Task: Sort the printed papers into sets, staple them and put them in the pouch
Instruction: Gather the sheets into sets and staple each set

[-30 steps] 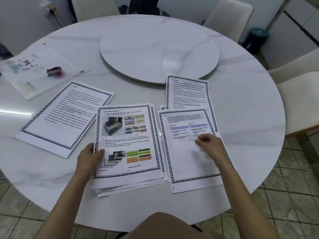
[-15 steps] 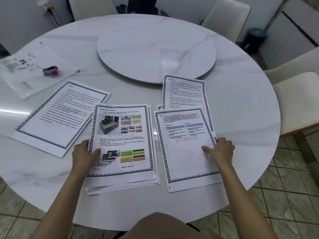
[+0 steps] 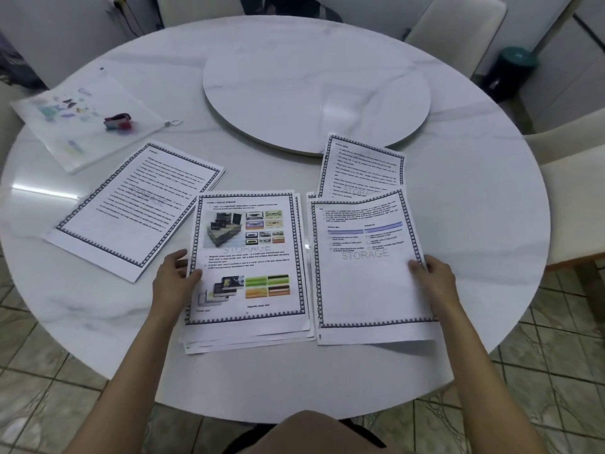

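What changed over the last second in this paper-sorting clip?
The right hand slid from the middle of the white bordered sheet with the blue table to its right edge and pinched it, lifting that edge. The left hand still holds the stack of white picture pages.

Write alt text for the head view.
The left grip pinches a paper stack on a round table; the right grip holds a sheet beside it. A left pile and a far pile lie beyond; a stapler sits on a pouch.

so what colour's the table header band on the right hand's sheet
The header band is pale blue-violet; head view.
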Motion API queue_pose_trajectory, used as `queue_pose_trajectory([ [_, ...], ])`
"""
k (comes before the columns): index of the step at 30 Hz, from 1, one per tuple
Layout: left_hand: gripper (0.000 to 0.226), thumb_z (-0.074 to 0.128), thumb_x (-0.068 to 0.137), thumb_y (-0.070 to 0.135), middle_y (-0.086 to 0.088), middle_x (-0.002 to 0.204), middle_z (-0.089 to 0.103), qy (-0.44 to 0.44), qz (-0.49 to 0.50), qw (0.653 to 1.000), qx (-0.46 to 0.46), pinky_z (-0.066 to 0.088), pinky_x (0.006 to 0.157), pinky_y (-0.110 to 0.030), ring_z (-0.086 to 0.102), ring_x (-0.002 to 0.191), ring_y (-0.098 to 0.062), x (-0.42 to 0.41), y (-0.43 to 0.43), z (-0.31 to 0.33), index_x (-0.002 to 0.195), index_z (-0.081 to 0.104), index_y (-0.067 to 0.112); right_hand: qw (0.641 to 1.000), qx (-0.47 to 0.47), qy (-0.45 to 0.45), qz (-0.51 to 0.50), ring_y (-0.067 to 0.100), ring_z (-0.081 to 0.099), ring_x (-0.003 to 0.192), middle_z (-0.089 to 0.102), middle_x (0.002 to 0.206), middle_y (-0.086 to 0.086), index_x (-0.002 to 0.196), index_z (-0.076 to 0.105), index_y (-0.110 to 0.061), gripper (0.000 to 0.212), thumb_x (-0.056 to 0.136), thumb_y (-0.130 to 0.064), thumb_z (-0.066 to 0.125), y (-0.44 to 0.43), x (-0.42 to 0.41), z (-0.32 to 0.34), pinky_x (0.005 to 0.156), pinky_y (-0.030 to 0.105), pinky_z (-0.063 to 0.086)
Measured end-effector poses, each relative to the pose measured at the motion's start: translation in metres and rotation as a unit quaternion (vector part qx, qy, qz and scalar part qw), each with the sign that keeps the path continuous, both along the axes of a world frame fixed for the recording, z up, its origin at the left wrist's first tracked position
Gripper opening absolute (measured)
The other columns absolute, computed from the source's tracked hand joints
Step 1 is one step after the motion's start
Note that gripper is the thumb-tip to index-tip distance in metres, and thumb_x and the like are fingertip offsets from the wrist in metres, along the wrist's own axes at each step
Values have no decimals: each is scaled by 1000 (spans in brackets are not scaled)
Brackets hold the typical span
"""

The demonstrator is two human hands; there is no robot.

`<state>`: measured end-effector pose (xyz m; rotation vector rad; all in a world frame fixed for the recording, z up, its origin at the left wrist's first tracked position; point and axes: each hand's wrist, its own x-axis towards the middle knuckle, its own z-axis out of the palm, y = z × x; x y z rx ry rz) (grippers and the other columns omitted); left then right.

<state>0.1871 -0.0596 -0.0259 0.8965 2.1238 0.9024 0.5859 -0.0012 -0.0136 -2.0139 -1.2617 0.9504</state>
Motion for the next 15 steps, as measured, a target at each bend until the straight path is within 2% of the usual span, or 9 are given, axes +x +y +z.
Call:
queue_pose_trajectory([
  [5,43,57,89,7,-14,125,57,-9,3,1000,16,43,93,-37,54,112,-28,-1,-4,1,130,48,11,995,35,79,-57,31,63,91,67,93,10,87,63,-18,11,92,-19,53,5,8,7,85,45,51],
  [9,41,55,90,7,-12,124,57,-31,12,999,25,42,90,-33,54,102,-22,-4,-5,0,130,48,12,983,64,155,-68,19,59,80,64,88,2,102,62,-8,15,94,-15,51,11,-7,18,72,29,50],
  [11,40,54,90,8,-13,123,57,-42,15,999,27,42,88,-32,52,99,-20,-6,-5,-1,130,48,13,980,65,179,-55,21,58,83,63,90,5,99,61,-8,13,94,-15,52,13,-23,21,74,31,49],
  [15,39,56,91,13,-13,120,57,-64,20,997,22,44,86,-38,53,96,-21,-8,-5,-3,128,49,17,980,51,193,-3,23,61,88,65,93,8,85,62,-18,12,93,-17,53,15,-64,15,82,36,50],
])
